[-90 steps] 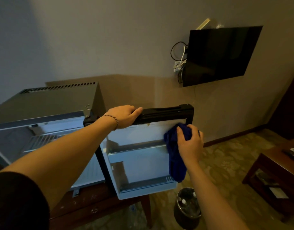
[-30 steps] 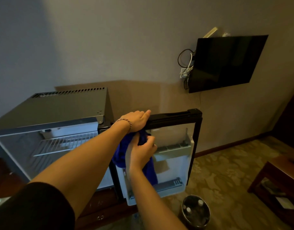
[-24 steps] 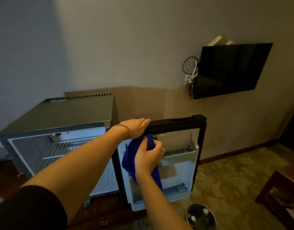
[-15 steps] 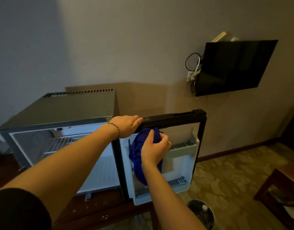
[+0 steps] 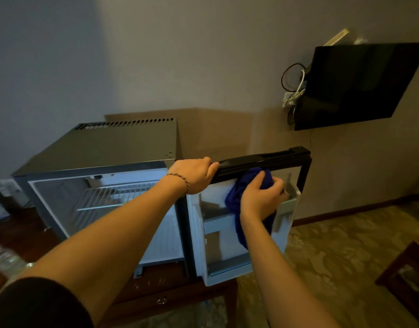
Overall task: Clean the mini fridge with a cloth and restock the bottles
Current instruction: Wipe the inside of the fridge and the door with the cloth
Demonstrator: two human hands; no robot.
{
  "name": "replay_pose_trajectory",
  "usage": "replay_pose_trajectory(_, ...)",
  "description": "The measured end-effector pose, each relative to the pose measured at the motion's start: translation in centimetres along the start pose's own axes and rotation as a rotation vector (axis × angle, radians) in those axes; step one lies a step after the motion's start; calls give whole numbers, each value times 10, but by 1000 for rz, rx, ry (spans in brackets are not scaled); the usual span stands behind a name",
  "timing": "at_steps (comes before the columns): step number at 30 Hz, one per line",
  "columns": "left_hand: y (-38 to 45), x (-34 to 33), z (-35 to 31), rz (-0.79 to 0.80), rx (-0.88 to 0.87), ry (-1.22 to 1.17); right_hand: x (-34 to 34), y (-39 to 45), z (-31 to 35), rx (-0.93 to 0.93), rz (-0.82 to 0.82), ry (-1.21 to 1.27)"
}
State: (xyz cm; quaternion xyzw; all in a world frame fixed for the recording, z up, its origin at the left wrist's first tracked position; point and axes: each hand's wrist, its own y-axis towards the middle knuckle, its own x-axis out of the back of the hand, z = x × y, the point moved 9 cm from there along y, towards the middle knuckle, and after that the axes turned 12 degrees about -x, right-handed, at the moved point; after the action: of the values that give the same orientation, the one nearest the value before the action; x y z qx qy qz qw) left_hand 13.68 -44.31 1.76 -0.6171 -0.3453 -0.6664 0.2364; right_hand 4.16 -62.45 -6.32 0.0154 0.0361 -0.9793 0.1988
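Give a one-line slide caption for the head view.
Left hand steadies open fridge door; right hand wipes it with blue cloth.

The person is wearing a black short sleeve (image 5: pixel 35 304) on the left arm, leaving both forearms bare, and a thin braided bracelet (image 5: pixel 181 179) is circling the wrist of the left hand (image 5: pixel 195 174)

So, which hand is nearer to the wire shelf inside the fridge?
Left. The left hand grips the door's top edge near the hinge, just right of the wire shelf. The right hand presses the blue cloth farther out on the door.
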Motion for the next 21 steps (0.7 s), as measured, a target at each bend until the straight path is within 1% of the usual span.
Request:
replay_pose_trajectory(2,1,0,0,1,14,4,-13,-18,-3,-1,6,-38)
replay_pose_trajectory(6,4,-2,-1,26,13,7,-31,-48,-10,-72,27,-84)
replay_pose_trajectory(10,4,-1,-2,30,5,0,-43,-83,-11,-27,88,-68)
replay_pose_trajectory(15,1,2,-3,17,16,17,-40,-72,-14,-73,107,36)
replay_pose_trajectory(18,1,0,2,10,36,18,-30,-55,-8,-59,96,95)
replay_pose_trajectory(21,0,-1,4,-5,45,20,-14,-26,2,-44,70,76)
